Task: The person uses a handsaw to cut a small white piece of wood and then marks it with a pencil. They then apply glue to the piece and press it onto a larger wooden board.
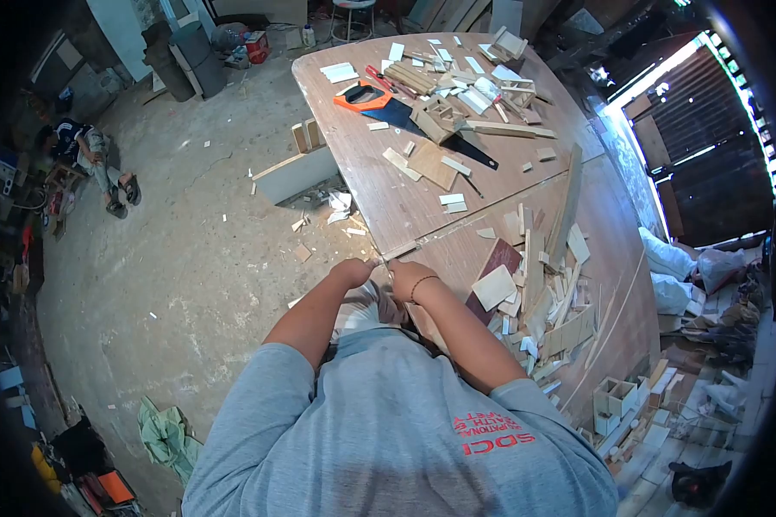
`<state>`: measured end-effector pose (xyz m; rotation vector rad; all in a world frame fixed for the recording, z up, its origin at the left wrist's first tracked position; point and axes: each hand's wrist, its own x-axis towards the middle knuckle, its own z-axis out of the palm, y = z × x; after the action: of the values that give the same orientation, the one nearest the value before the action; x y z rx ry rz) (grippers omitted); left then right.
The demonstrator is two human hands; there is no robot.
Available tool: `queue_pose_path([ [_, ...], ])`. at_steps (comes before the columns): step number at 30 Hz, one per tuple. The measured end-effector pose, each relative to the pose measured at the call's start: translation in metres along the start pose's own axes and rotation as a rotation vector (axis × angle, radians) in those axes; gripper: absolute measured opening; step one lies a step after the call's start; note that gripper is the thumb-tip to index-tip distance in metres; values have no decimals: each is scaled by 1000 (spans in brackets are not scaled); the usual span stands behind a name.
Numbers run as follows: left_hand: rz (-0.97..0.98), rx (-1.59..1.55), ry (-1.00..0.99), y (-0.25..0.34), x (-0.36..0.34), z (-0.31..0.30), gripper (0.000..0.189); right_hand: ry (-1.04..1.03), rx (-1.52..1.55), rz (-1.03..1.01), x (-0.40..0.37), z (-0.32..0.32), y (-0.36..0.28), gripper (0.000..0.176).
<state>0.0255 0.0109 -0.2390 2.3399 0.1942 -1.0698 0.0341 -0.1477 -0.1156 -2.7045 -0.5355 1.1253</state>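
Right, close in at the edge of the bench [375, 177], with left hand [353, 272] and right hand [408, 281] nearly meeting. Can't tell open or closed, or gripping what: fingertips too small and partly hidden. Probably working on the pale wooden strip [400, 252], lying at the bench edge just ahead of the right hand.

For a clean job: steady the strip with the left hand, work with the right only. Support close to the working point, no long overhang, to avoid flex or splitting. Go slow, light pressure, check fit often. Keep thumbs out of line, and aim force away from the trousers [353, 314] just below the hands. Don't swing the right elbow into the pale board [493, 288] and offcuts [569, 332] to the right of the right hand. Leave the orange-handled saw [364, 96] parked, well beyond both hands, unless needing a longer cut.
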Motion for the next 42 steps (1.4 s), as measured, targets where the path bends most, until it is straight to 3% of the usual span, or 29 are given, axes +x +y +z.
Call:
queue_pose_path([
  [4, 12, -23, -6, 0, 1, 2, 76, -5, -47, -24, -6, -18, 0, 36],
  [8, 2, -7, -18, 2, 0, 0, 77, 118, 63, 82, 17, 23, 2, 38],
  [11, -15, 8, 0, 2, -3, 0, 77, 123, 13, 79, -2, 19, -8, 38],
  [14, -25, 18, 6, 1, 0, 1, 77, 19, -60, 29, -37, -22, -16, 38],
  [20, -3, 24, 20, -2, 8, 7, 76, 80, -16, 74, 13, 7, -9, 34],
  [27, 2, 39, 36, -2, 6, 7, 76, -14, -119, 30, 1, -11, -16, 34],
  [29, -4, 20, 25, 0, 2, 5, 76, 85, -35, 64, 16, 13, -6, 33],
  [33, -14, 16, 38, -2, 4, 7, 75, 70, -45, -12, -17, -13, -12, 33],
  [35, -2, 0, 19, -3, 5, 6, 75, -53, -97, 12, -37, -34, -18, 36],
  [38, 7, -18, 0, -1, 3, 5, 75, 100, 7, 43, 10, 19, 6, 36],
  [42, -30, -15, 59, -2, 5, 8, 75, 134, 96, 50, 12, 24, 6, 36],
])
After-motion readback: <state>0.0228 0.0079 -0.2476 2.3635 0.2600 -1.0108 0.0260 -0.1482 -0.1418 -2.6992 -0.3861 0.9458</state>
